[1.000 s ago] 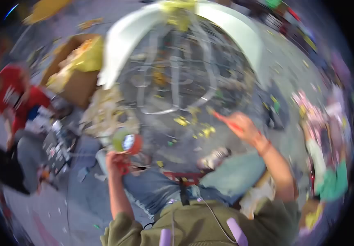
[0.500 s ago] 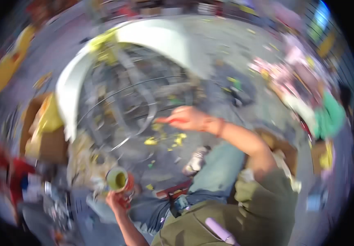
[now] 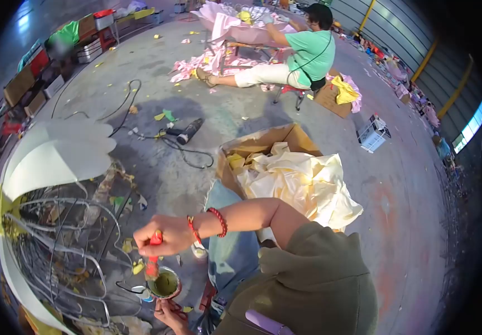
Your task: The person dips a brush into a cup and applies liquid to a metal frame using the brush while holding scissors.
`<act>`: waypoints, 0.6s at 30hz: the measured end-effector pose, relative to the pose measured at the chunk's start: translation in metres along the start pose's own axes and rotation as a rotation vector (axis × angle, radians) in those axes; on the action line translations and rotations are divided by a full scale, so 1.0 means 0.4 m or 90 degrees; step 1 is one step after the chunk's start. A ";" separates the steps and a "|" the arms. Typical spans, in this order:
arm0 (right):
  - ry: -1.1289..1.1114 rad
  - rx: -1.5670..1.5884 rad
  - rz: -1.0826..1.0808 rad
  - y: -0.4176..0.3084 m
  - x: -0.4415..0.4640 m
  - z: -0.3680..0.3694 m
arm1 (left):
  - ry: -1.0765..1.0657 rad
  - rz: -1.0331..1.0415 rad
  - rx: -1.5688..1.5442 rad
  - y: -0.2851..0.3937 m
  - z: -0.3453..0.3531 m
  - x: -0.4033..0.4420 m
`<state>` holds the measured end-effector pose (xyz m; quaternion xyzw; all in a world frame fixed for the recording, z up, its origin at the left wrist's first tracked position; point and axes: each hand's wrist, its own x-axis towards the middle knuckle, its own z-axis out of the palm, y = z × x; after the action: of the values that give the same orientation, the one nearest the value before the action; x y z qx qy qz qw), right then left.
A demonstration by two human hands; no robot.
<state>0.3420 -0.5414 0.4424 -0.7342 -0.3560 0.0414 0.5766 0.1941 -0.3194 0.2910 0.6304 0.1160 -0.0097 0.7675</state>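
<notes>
My right hand (image 3: 165, 237) is closed round the red handle of a brush (image 3: 152, 260), its bristle end pointing down at the rim of a can (image 3: 165, 283). The can holds a dull greenish liquid. Below it, the fingers of my left hand (image 3: 169, 314) grip the can's lower side. To the left stands a wire frame (image 3: 79, 245) with white curved panels (image 3: 56, 162) fixed around it and yellow material at its hub.
A cardboard box (image 3: 228, 173) of cream fabric (image 3: 302, 178) stands beside my right leg. Further off lie a black tool (image 3: 190, 131) with a cable and a white box (image 3: 373, 134). A person in green (image 3: 310, 53) sits by a pink structure (image 3: 241, 28).
The view has swung to the right, so the frame now sits at the left. My right hand has brought the brush over to the can, beside my left hand.
</notes>
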 end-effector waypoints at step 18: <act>0.157 -0.090 -0.108 -0.045 -0.047 -0.114 | -0.019 -0.072 0.025 -0.062 0.018 0.094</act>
<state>0.3409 -0.5881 0.4668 -0.7395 -0.3453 -0.1232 0.5645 0.2278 -0.3264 0.2613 0.6374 0.1397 -0.0648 0.7550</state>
